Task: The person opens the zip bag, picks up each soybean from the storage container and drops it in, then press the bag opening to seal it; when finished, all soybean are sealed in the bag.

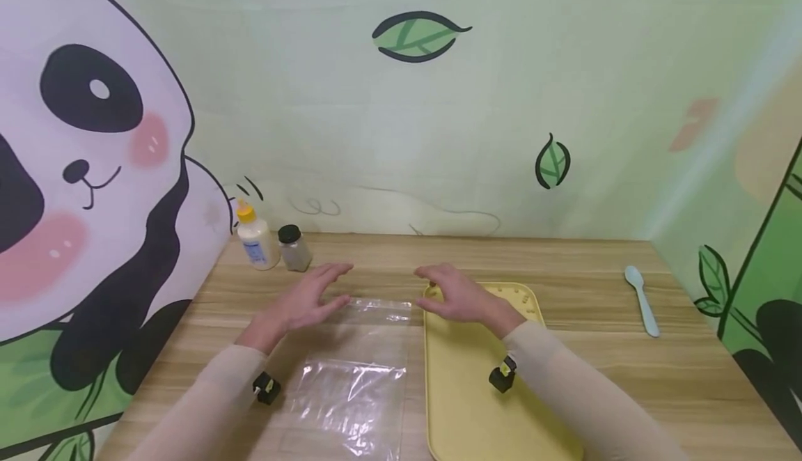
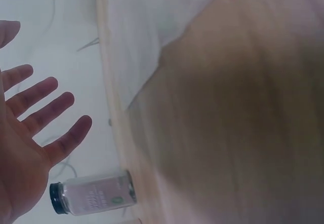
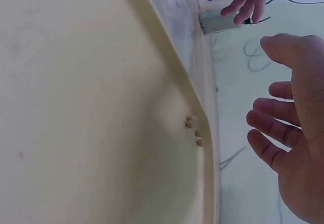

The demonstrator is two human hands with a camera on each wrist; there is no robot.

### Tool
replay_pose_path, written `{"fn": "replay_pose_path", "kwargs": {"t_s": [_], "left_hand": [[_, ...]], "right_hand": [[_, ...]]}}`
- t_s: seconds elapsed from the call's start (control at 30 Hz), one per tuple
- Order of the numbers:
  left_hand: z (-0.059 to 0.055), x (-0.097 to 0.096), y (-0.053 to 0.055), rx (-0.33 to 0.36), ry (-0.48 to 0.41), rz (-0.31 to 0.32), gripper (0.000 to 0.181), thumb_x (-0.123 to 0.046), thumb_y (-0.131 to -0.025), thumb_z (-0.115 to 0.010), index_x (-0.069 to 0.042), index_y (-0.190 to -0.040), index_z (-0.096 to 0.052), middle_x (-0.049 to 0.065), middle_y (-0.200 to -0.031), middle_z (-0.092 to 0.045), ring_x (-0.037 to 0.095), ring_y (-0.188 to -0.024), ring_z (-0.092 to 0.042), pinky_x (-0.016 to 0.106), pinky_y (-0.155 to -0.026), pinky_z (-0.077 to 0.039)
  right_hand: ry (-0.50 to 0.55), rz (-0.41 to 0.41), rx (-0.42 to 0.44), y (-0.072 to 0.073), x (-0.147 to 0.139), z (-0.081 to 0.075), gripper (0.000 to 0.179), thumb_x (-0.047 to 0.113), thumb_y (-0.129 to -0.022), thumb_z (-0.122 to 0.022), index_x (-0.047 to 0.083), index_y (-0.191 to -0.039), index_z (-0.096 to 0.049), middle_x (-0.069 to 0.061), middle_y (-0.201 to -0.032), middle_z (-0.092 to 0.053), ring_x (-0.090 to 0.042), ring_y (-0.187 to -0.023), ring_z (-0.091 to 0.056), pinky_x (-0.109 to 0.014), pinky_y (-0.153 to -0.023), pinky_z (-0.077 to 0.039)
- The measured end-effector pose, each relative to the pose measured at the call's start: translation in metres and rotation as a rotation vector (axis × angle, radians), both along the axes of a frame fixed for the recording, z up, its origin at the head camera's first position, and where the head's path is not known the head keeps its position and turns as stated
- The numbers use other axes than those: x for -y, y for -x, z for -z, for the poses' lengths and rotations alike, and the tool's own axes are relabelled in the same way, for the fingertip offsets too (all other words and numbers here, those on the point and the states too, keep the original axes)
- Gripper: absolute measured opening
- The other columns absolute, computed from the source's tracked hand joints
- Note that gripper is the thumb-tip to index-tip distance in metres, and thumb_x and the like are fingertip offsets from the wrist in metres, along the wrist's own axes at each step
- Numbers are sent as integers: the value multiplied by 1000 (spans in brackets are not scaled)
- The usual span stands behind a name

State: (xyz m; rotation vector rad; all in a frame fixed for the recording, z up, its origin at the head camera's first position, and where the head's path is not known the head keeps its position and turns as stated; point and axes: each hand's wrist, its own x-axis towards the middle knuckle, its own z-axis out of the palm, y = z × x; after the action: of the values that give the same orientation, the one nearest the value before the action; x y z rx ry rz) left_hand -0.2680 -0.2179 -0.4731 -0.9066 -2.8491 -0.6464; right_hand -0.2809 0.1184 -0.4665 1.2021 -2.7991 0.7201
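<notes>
My left hand [image 1: 308, 299] hovers over the far left part of a clear plastic bag [image 1: 351, 405], fingers spread and holding nothing. My right hand [image 1: 460, 295] is raised over the far left corner of a yellow tray [image 1: 495, 405], with its palm facing the left hand. In the left wrist view the left hand's fingers [image 2: 76, 138] are extended near a black-capped jar [image 2: 96, 194]. Over the tray's rim, the right wrist view shows the right hand [image 3: 301, 143] with loosely bent fingers and nothing in them. The bag lies flat, with creases that catch the light.
At the back left of the wooden table [image 1: 595, 391] stand a white squeeze bottle [image 1: 258, 245] with a yellow cap and, beside it, the jar [image 1: 296, 253]. A pale blue spoon [image 1: 643, 302] lies on the right. A panda-printed backdrop [image 1: 326, 99] rises behind the table.
</notes>
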Motion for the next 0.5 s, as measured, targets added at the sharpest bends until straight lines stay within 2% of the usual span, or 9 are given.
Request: {"fn": "replay_pose_path", "kwargs": {"t_s": [0.1,0.33,0.5], "left_hand": [[4,2,0,-7,14,-17,66,-44,-94,-58,-14,-149,-36,12,-148,-45,31,-124,-52,56,-103,-43],[11,4,-1,38,6,-52,59,-39,-96,-58,-10,-145,-42,14,-146,-46,32,-122,-54,57,-101,-44],[15,7,1,15,24,-63,56,-37,-95,-58,-9,-142,-45,13,-144,-49,31,-121,-54,55,-101,-45]], "right_hand": [[2,-5,-10,1,4,3,58,38,-95,-59,0,-138,-48,-17,-134,-57,-27,-104,-63,-43,-97,-50],[-23,-10,-15,3,12,13,54,35,-96,-58,-3,-134,-52,-20,-134,-57,-26,-102,-65,-43,-103,-48],[13,-7,-33,4,18,18,48,29,-93,-64,-3,-129,-57,-19,-127,-61,-29,-101,-65,-45,-101,-48]]}}
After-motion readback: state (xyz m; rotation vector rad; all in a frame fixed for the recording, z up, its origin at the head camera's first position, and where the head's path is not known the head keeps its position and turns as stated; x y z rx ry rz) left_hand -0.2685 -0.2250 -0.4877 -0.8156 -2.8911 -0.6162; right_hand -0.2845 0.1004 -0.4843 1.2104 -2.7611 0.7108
